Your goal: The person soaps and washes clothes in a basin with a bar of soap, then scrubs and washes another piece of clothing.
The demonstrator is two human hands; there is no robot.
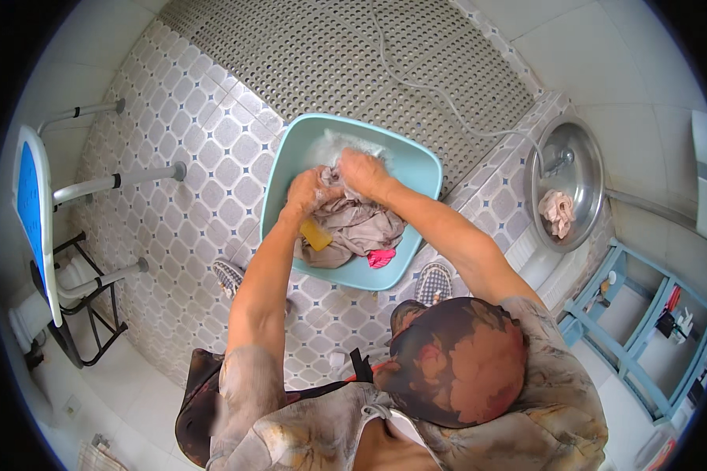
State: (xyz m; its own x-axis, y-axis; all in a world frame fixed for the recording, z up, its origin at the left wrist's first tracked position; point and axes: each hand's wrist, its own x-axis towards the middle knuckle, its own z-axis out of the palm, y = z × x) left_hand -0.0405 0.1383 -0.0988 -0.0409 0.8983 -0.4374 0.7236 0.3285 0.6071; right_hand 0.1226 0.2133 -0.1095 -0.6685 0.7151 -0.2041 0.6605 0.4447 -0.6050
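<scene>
Both my hands are inside a light blue plastic basin [422,169] on the floor in front of me. My left hand [310,189] is closed on a wet greyish-beige garment [361,228]. Just to its right, my right hand [361,171] is closed on the same cloth, its fingertips partly hidden by suds. White foam [334,144] and water lie at the far side of the basin. A yellow bar of soap [316,235] rests on the garment below my left hand. Bright pink cloth [381,258] shows at the near edge of the pile.
A perforated grey mat [346,63] covers the floor beyond the basin, with a pale hose [428,88] across it. At right a steel bowl [593,212] holds a crumpled pink cloth [556,212], near a blue shelf rack [628,353]. A blue-and-white shower stool [35,212] stands left.
</scene>
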